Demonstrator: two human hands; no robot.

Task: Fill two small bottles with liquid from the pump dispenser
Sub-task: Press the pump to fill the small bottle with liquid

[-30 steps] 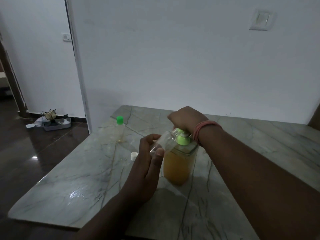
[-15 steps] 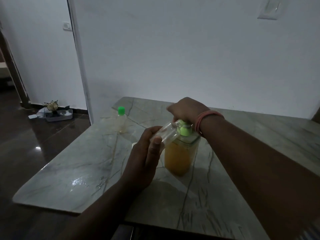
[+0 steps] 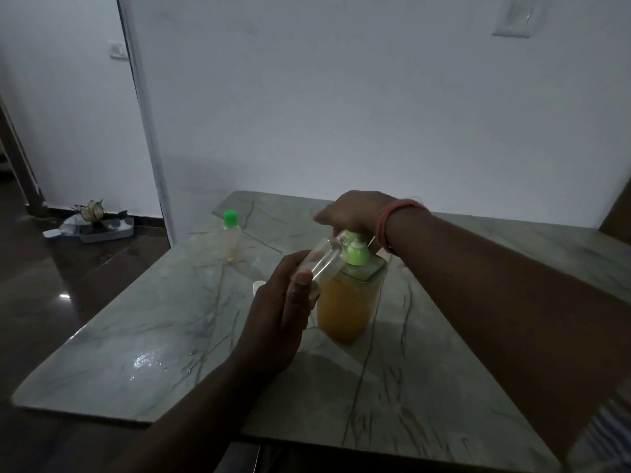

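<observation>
Since half a second ago the hands have barely shifted on the dispenser; only the head has drawn a little nearer, so table and bottles sit larger in view. The left hand (image 3: 280, 308) grips a small clear bottle (image 3: 324, 259), thumb and fingers curled round its lower half, tilting it so the open mouth meets the green nozzle (image 3: 348, 237), a pose that judging by the task lets the liquid run straight in. No liquid shows in it yet. The right hand (image 3: 355, 213), a pink band (image 3: 392, 216) at the wrist, lies over the pump head with fingers bent down on it, seemingly pressing; what lies under the palm is hidden. The pump dispenser (image 3: 350, 302) below is a squarish transparent bottle with rounded shoulders, mostly full of cloudy orange liquid. It stands on a polished grey marble table (image 3: 136, 353) with dark veins. Farther left stands the second small bottle (image 3: 229, 238), closed with a green cap. A small white cap (image 3: 258, 285) lies just beside the left hand.
</observation>
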